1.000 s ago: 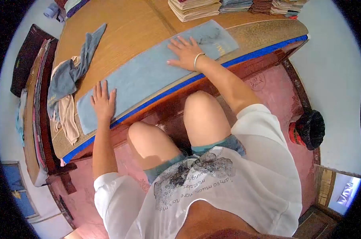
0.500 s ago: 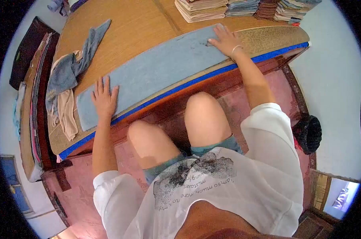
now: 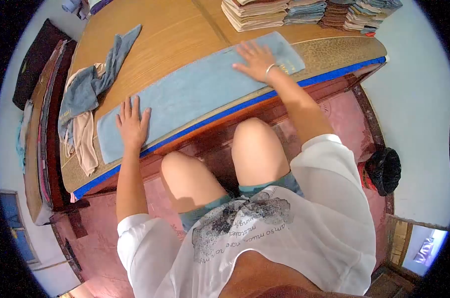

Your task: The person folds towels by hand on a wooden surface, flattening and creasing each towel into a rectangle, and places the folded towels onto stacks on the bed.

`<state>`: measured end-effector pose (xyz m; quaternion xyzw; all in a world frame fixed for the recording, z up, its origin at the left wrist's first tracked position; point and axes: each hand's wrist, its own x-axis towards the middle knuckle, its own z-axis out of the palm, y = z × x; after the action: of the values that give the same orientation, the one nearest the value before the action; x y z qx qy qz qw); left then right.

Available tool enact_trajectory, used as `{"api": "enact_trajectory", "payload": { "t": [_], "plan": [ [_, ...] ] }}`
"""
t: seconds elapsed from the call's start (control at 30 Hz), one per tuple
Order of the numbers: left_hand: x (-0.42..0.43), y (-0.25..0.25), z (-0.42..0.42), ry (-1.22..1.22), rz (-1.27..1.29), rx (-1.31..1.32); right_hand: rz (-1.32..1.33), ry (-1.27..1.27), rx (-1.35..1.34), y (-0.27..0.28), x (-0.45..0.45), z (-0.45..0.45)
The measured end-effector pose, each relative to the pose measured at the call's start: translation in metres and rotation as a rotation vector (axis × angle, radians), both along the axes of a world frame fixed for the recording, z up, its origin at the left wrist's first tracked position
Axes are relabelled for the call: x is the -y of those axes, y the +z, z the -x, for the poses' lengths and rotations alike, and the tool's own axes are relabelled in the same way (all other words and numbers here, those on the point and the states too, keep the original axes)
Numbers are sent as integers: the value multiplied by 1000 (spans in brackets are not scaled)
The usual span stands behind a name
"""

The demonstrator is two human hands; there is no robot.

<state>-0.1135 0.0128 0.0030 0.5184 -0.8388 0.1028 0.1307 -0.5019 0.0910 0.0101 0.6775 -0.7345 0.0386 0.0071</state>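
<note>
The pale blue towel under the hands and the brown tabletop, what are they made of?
Pale blue towel: seems to be cloth, perhaps cotton, since its surface looks soft and matte.
Brown tabletop: smooth wood or a wood-look sheet, judging by its fine streaks.

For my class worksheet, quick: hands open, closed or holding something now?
Left hand: open, flat on the blue towel.
Right hand: open, over the same towel.

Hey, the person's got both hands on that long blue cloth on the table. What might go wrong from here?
The blue cloth lies along the front edge of the table, so a pull toward the person might drag it over. Sideways pressure from the right hand could wrinkle it. The left hand might nudge the crumpled cloths nearby.
</note>
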Motion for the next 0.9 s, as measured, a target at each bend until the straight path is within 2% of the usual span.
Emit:
{"api": "enact_trajectory", "payload": {
  "t": [0.07, 0.27, 0.47, 0.67, 0.8, 0.83, 0.9],
  "plan": [
    [-2, 2, 1, 14, 8, -6, 5, -160, -45, -1, -4, 26],
    [-1, 0, 0, 1, 20, -34, 89, -292, -72, -14, -5, 64],
    [7, -6, -8, -5, 27, -121, 120, -250, -80, -17, -5, 65],
    [14, -2, -74, 195, 104, -37, 85, -223, -36, -4, -10, 58],
    [23, -7, -124, 292, 62, -133, 104, -217, -46, -15, -6, 71],
    [25, -8, -133, 309, 164, -150, 106, -218, -56, -15, -5, 71],
    [21, -7, -149, 296, 185, -265, 91, -219, -75, -15, -5, 71]
  ]
}}
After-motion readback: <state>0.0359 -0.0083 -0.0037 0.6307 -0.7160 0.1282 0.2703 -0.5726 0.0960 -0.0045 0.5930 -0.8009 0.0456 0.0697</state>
